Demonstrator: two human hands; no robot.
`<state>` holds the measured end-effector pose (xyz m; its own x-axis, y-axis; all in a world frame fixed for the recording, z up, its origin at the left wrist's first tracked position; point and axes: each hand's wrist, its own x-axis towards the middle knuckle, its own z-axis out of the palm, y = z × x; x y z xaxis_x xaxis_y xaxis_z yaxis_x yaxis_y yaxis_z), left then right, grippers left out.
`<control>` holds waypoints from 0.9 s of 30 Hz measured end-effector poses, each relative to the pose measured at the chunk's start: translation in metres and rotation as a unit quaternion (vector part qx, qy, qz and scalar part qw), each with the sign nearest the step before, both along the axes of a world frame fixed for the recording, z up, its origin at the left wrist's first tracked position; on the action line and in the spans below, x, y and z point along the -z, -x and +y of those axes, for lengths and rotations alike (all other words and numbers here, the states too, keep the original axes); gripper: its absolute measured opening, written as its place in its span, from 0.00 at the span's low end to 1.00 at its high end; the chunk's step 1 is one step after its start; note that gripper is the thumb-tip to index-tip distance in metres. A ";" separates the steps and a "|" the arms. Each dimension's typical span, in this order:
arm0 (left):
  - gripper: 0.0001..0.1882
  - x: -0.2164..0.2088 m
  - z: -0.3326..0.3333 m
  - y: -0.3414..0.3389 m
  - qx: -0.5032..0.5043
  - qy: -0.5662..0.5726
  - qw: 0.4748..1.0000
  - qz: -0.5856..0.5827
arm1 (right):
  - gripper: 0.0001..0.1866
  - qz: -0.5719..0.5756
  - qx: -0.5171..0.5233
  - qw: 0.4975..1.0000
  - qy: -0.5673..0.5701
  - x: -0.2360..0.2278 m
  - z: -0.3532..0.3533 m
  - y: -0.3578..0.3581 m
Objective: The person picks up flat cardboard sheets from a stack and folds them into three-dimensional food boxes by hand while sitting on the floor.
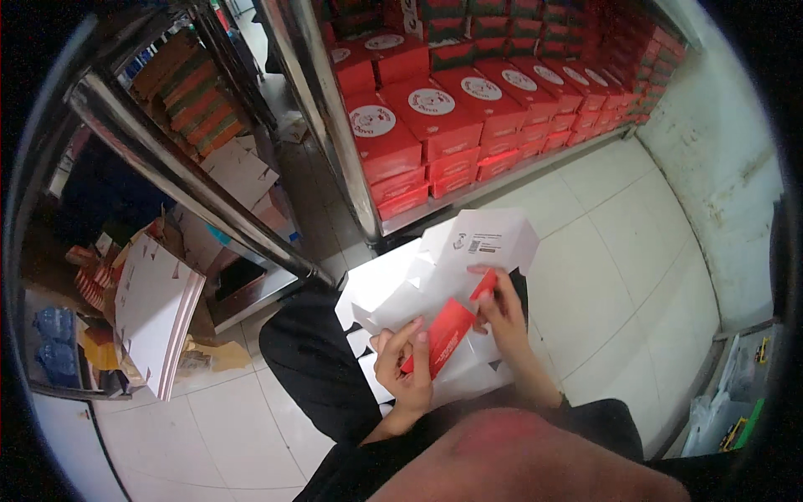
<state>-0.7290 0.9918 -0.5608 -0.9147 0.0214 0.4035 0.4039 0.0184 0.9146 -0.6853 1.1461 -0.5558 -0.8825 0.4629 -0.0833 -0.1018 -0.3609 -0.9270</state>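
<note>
A flat cardboard box blank (468, 259), white on one side and red on the other, lies across my lap above more white blanks (381, 289). My left hand (404, 361) grips a folded red flap (447, 330) of it from below. My right hand (502, 305) pinches another red flap near the blank's middle. Both hands sit close together over my dark trousers (314, 360).
Rows of assembled red boxes (435, 113) fill a low rack ahead. A metal frame post (326, 117) and a slanted rail (176, 171) stand to the left. A stack of white flat blanks (155, 314) leans at left on the tiled floor (619, 251). Clutter sits at right (736, 393).
</note>
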 end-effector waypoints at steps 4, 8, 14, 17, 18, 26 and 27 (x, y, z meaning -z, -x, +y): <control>0.16 -0.008 -0.011 0.013 0.148 0.027 0.987 0.053 | 0.23 0.069 -0.132 0.852 -0.502 -0.016 0.012 -0.002; 0.16 -0.015 -0.025 0.031 0.314 0.038 0.939 0.136 | 0.27 -0.017 -0.318 0.826 -0.465 -0.031 0.014 -0.009; 0.32 -0.011 -0.029 0.043 0.033 -0.019 0.987 0.159 | 0.37 -0.033 -0.178 0.842 -0.508 -0.021 0.048 -0.023; 0.65 -0.008 -0.026 0.058 0.051 -0.129 0.989 0.045 | 0.41 0.026 -0.174 0.953 -0.248 -0.013 0.072 -0.027; 0.72 -0.006 -0.024 0.059 0.130 -0.212 0.969 -0.001 | 0.46 -0.038 -0.203 0.957 -0.205 0.003 0.073 -0.031; 0.57 -0.010 -0.045 0.066 0.333 0.337 0.874 0.107 | 0.62 0.010 -0.029 0.905 -0.425 0.031 0.023 0.009; 0.54 -0.001 -0.045 0.073 0.307 0.394 0.856 0.134 | 0.61 0.027 -0.018 0.913 -0.407 0.018 0.009 0.009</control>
